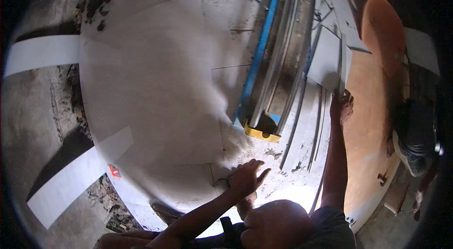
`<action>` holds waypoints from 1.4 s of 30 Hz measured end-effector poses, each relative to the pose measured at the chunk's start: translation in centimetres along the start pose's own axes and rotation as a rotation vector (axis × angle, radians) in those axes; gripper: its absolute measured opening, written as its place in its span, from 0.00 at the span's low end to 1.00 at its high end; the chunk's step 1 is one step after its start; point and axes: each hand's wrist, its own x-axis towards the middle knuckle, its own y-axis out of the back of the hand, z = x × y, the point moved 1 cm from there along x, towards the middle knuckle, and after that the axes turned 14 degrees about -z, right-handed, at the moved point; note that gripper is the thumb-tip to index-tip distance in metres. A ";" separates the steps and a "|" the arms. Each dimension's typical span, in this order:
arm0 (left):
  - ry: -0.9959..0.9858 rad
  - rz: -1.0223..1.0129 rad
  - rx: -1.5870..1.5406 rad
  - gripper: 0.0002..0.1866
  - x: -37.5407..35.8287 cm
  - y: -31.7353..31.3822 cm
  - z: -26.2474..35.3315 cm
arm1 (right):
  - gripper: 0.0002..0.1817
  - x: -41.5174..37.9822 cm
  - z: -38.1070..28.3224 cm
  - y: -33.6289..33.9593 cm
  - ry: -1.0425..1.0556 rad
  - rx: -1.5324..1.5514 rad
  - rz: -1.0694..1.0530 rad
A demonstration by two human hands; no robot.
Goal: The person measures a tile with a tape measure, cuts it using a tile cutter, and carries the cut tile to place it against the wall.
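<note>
My left hand (pixel 247 176) hovers over or rests on the pale, dusty surface just below the tile cutter; its fingers are spread and nothing shows in them. Further right, my right hand (pixel 347 107) is curled at the lower end of a narrow pale strip (pixel 343 62), which looks like cut tile. Beside that strip lies a grey tile piece (pixel 325 55). The long blue tile cutter (pixel 259 53), with metal rails and a yellow end piece (pixel 262 133), stretches away between my hands.
Large pale tiles (pixel 160 88) spread out at left. An orange-brown panel (pixel 365 131) lies at right, under an orange rounded object (pixel 383 32). Thin dark-edged strips (pixel 306 126) lie beside the cutter. A shoe (pixel 413 154) shows at far right.
</note>
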 end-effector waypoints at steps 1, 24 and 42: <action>-0.001 -0.002 0.015 0.17 0.2 0.0 0.5 | 0.27 -0.2 -0.5 0.2 0.001 -0.023 0.067; 0.020 0.533 0.036 0.10 -7.5 4.7 -6.8 | 0.25 10.2 -37.4 -4.7 0.749 -0.027 0.016; 0.640 1.118 -0.064 0.17 -14.7 6.8 -11.9 | 0.28 3.5 -53.3 -3.9 0.755 0.772 -0.447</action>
